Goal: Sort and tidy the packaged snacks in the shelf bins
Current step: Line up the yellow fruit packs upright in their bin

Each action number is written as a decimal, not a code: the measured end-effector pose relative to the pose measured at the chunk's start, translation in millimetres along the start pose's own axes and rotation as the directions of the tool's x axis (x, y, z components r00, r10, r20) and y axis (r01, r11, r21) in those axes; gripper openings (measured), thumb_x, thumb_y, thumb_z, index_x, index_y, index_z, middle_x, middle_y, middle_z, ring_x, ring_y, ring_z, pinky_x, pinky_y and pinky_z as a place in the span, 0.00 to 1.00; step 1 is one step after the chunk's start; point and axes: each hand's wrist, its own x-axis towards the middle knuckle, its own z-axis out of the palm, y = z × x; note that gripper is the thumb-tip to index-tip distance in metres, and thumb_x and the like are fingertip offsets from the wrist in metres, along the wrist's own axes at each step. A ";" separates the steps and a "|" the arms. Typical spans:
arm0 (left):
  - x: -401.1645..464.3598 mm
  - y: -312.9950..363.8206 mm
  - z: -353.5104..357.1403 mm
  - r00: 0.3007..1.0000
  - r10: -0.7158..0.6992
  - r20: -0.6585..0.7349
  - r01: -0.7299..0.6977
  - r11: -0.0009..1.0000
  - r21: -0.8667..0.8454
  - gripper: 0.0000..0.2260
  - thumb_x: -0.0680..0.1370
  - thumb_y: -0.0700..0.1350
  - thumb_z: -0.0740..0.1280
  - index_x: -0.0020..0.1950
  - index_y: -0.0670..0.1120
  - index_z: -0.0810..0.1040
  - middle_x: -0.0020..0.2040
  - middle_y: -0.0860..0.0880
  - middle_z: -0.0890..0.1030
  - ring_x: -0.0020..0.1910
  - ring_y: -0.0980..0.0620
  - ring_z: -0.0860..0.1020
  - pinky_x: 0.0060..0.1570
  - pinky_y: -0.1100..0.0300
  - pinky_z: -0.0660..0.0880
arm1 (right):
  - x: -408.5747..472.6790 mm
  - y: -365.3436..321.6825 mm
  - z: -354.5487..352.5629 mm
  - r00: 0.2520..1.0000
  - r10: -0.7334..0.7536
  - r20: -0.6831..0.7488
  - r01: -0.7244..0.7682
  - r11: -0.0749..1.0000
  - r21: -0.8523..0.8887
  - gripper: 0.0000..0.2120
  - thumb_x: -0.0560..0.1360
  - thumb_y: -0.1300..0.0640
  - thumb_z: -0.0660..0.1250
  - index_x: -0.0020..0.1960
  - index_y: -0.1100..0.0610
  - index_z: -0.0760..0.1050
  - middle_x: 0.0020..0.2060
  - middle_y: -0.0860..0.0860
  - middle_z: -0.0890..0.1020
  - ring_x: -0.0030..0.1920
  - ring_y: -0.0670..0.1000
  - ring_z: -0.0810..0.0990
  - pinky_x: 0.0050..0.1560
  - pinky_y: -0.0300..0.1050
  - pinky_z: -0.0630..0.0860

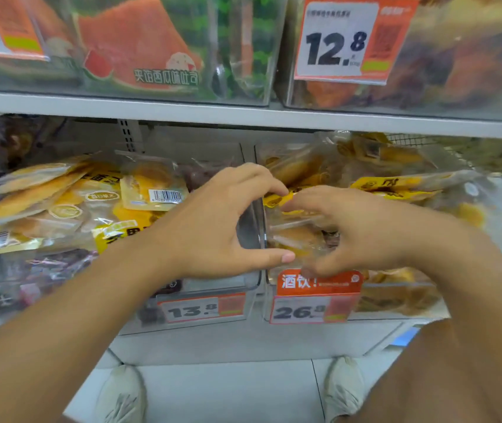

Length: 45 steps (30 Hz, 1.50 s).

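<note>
Clear plastic film packets of yellow cake-like snacks (298, 236) fill the right-hand clear plastic shelf bin (396, 303), at three o'clock from the upright clear divider wall (251, 227) where the two lower bins meet. Head view: the left hand (213, 227) reaches in from seven o'clock, fingers arched over the divider and thumb stretched beneath, spread wide in a C; whether its fingertips nip the yellow packet edge (277, 199) cannot be told. The right hand (356, 230) comes from four o'clock, fingers curled down among the packets; an actual grip cannot be confirmed through the blur. At nine o'clock, the left bin (213, 282) holds a loose heap of yellow pouches (69, 203), one showing a barcode. Orange price tags (204, 309) hang at six o'clock. By judgement, the packets are light, soft and crushable, their film slick and crinkly; the flat sealed edge looks the best hold, pinched rather than squeezed across the filled middle.
</note>
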 end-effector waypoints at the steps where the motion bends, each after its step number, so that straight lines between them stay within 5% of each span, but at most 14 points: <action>1: 4.0 3.5 4.2 0.999 0.000 0.045 -0.001 1.000 0.006 0.34 0.70 0.70 0.70 0.71 0.56 0.68 0.67 0.60 0.68 0.68 0.59 0.67 0.68 0.54 0.69 | 5.6 3.5 5.1 1.000 -0.013 0.006 0.013 1.000 0.005 0.47 0.62 0.34 0.76 0.76 0.42 0.60 0.71 0.38 0.65 0.70 0.43 0.66 0.70 0.46 0.68; 4: 13.0 10.8 13.8 0.980 -0.021 0.198 0.012 0.999 0.050 0.41 0.66 0.71 0.70 0.74 0.55 0.64 0.70 0.60 0.65 0.70 0.60 0.63 0.70 0.57 0.67 | 11.9 16.2 11.9 0.996 -0.087 0.009 0.087 0.996 0.006 0.46 0.60 0.30 0.73 0.74 0.43 0.65 0.70 0.38 0.68 0.69 0.44 0.68 0.69 0.49 0.70; 8: 21.4 8.0 15.7 0.952 -0.109 0.285 0.095 0.993 0.063 0.43 0.60 0.75 0.71 0.71 0.61 0.65 0.68 0.62 0.68 0.67 0.63 0.64 0.67 0.57 0.69 | -3.4 26.2 10.0 0.997 -0.074 -0.022 0.075 0.995 0.069 0.37 0.65 0.32 0.72 0.72 0.37 0.68 0.73 0.35 0.65 0.71 0.38 0.64 0.67 0.37 0.63; 12: 23.7 -2.3 16.3 0.970 -0.077 0.231 0.085 0.996 -0.027 0.34 0.63 0.78 0.65 0.62 0.60 0.75 0.60 0.63 0.74 0.62 0.63 0.71 0.58 0.63 0.72 | -1.1 32.0 9.3 0.992 -0.043 -0.122 0.059 0.990 0.127 0.31 0.68 0.31 0.65 0.69 0.40 0.74 0.68 0.38 0.74 0.68 0.41 0.70 0.69 0.45 0.69; 17: 31.5 -0.1 16.7 0.988 -0.020 0.153 0.014 0.999 0.045 0.32 0.67 0.75 0.65 0.65 0.59 0.75 0.62 0.63 0.76 0.62 0.63 0.73 0.62 0.59 0.73 | 14.8 44.3 2.3 1.000 0.011 -0.016 -0.008 0.983 0.181 0.42 0.63 0.24 0.66 0.72 0.43 0.70 0.68 0.41 0.73 0.61 0.47 0.79 0.62 0.50 0.77; 20: 39.6 5.7 18.8 0.978 -0.079 0.192 0.076 0.997 0.023 0.39 0.65 0.81 0.57 0.66 0.58 0.76 0.61 0.63 0.77 0.59 0.63 0.74 0.59 0.57 0.75 | 27.3 36.5 1.9 0.996 0.044 0.076 -0.050 0.995 0.081 0.45 0.56 0.25 0.72 0.68 0.43 0.70 0.59 0.44 0.80 0.53 0.49 0.82 0.54 0.51 0.80; 23: 47.8 3.4 20.8 0.975 -0.099 0.199 0.082 0.992 0.093 0.37 0.66 0.79 0.58 0.64 0.56 0.76 0.57 0.59 0.78 0.53 0.62 0.74 0.54 0.58 0.75 | 38.0 26.0 6.5 0.998 0.057 0.029 -0.056 0.998 -0.039 0.31 0.59 0.33 0.75 0.56 0.46 0.75 0.45 0.46 0.80 0.45 0.50 0.80 0.44 0.51 0.81; 26: 50.4 -2.8 21.9 0.993 -0.097 0.074 0.090 0.991 0.097 0.32 0.69 0.68 0.70 0.68 0.55 0.72 0.60 0.56 0.77 0.57 0.56 0.75 0.56 0.53 0.76 | 41.7 32.5 -1.8 0.950 0.056 -0.308 -0.076 0.996 -0.052 0.08 0.68 0.50 0.70 0.47 0.48 0.80 0.34 0.47 0.78 0.37 0.52 0.78 0.40 0.51 0.79; 28: 52.4 -4.9 23.6 0.987 -0.144 -0.074 0.150 0.986 0.075 0.28 0.72 0.60 0.73 0.69 0.55 0.70 0.62 0.55 0.77 0.60 0.53 0.76 0.58 0.50 0.75 | 41.7 39.1 -13.1 0.914 0.095 -0.395 -0.105 0.994 -0.004 0.06 0.73 0.57 0.68 0.45 0.49 0.82 0.34 0.49 0.79 0.36 0.53 0.78 0.41 0.52 0.80; 34: 73.0 -15.7 29.0 0.942 -0.231 -0.242 0.268 0.954 0.132 0.12 0.76 0.53 0.72 0.56 0.53 0.78 0.45 0.55 0.74 0.47 0.50 0.74 0.44 0.55 0.69 | 47.5 39.2 -13.9 0.879 0.155 -0.451 -0.211 0.974 -0.076 0.07 0.76 0.51 0.68 0.39 0.50 0.77 0.32 0.49 0.73 0.38 0.59 0.76 0.38 0.48 0.73; 37: 81.5 -19.0 32.8 0.923 -0.245 -0.296 0.290 0.950 0.119 0.03 0.78 0.48 0.69 0.49 0.51 0.82 0.47 0.52 0.71 0.50 0.47 0.72 0.44 0.55 0.66 | 39.2 38.4 -11.0 0.904 0.172 -0.393 -0.261 0.947 -0.186 0.11 0.71 0.43 0.73 0.43 0.49 0.76 0.38 0.49 0.75 0.41 0.57 0.76 0.40 0.48 0.72; 42: 90.0 -19.7 32.6 0.908 -0.299 -0.293 0.341 0.934 0.103 0.06 0.79 0.48 0.67 0.44 0.48 0.81 0.34 0.52 0.75 0.39 0.47 0.74 0.39 0.55 0.67 | 27.7 60.9 -6.7 0.881 0.281 -0.381 -0.350 0.928 -0.125 0.10 0.69 0.45 0.77 0.48 0.45 0.80 0.43 0.49 0.80 0.46 0.58 0.79 0.42 0.49 0.74; 45: 92.3 -20.0 30.9 0.860 -0.409 -0.304 0.453 0.887 0.090 0.09 0.78 0.46 0.66 0.39 0.46 0.78 0.32 0.49 0.74 0.36 0.43 0.73 0.38 0.55 0.67 | 20.3 74.7 -7.0 0.858 0.330 -0.395 -0.374 0.927 -0.036 0.06 0.70 0.47 0.77 0.42 0.45 0.81 0.36 0.48 0.79 0.44 0.59 0.79 0.42 0.48 0.74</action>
